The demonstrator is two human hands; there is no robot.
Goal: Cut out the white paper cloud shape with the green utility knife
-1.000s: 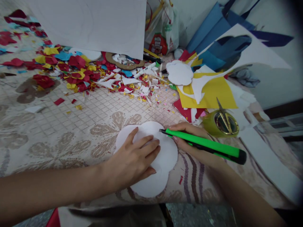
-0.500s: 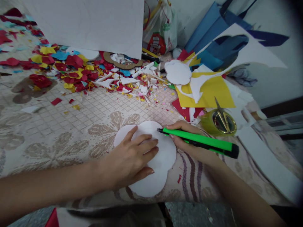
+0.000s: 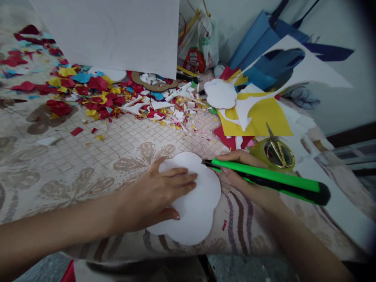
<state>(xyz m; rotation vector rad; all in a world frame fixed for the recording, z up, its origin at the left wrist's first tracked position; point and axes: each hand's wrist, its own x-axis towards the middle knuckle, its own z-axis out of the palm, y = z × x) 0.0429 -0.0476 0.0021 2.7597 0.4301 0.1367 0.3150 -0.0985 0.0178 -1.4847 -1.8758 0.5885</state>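
Observation:
A white scalloped cutout (image 3: pixel 195 203), like a flower or cloud, lies flat on the patterned tablecloth. My left hand (image 3: pixel 166 188) rests on its left part, fingers stretched out and spread, pressing it down. In my right hand (image 3: pixel 243 172) is a green and black utility knife (image 3: pixel 273 178), its handle slanting down to the right. The knife's tip touches or hovers over the cutout's upper right edge; I cannot tell which. Just beyond my right hand, small gold-handled scissors (image 3: pixel 277 150) lie on a roll of yellowish tape (image 3: pixel 261 150).
Colourful paper scraps (image 3: pixel 96 90) and white offcuts (image 3: pixel 164 103) are strewn at the back, before a large white sheet (image 3: pixel 117 35). A smaller scalloped cutout (image 3: pixel 220 94) lies by yellow paper (image 3: pixel 267 117). A blue bag (image 3: pixel 252 43) stands back right.
The cutout has turned a little under my left hand, which has slid slightly left. The knife has shifted right along the cutout's edge, its handle swinging closer to me.

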